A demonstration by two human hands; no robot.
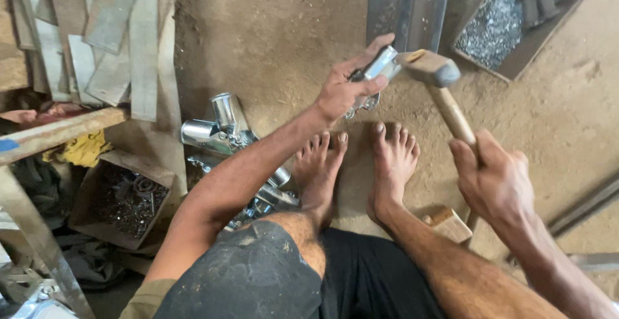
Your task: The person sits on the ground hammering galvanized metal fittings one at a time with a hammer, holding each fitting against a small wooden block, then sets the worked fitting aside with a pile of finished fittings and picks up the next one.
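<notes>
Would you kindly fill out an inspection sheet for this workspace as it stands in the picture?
Surface: dirt floor, sandy, bare feet on it.
Job's things: small shiny metal fitting pinched in the left hand; wooden-handled hammer gripped by the right hand, head at the fitting.
Clutter: pile of chromed metal fittings by the left leg; wooden block near the right foot.
Grippers: both hands closed on their things.
Cables: nothing seen.
Surroundings: cardboard box of dark metal bits left; tray of small silvery pieces top right; flat metal strips top left.
</notes>
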